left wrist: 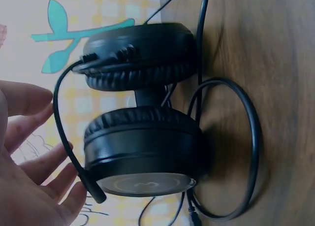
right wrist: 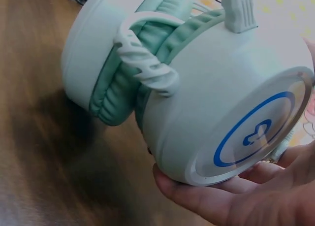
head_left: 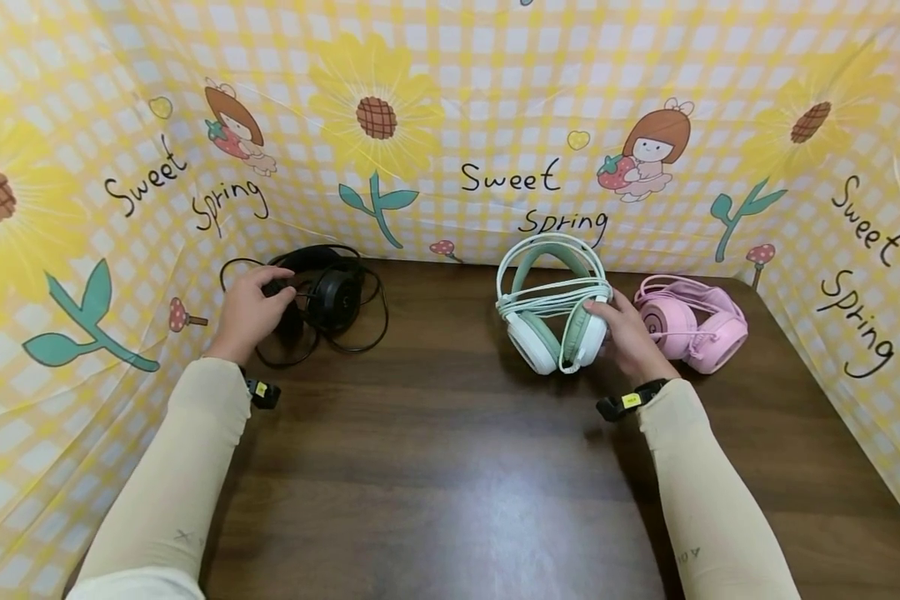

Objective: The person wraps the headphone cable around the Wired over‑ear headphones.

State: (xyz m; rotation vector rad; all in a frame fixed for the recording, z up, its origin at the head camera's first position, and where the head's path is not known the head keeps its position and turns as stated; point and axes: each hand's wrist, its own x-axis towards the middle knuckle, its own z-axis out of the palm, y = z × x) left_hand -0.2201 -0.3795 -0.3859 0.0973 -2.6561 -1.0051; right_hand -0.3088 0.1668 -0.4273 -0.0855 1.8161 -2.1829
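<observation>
A white and mint-green headset, its cable wound across the headband, is held by my right hand at the right ear cup. In the right wrist view that ear cup carries a blue ring logo, with fingers curled under its edge. At the back left lies a black headset with a loosely looped cable. My left hand is beside its left ear cup, fingers spread. The left wrist view has the fingertips close to the thin microphone boom of that headset.
Right of my right hand stands a pink headset, its cable wrapped round it. The brown wooden table meets a yellow checked cloth at the back and both sides. The black cable spreads loosely over the table.
</observation>
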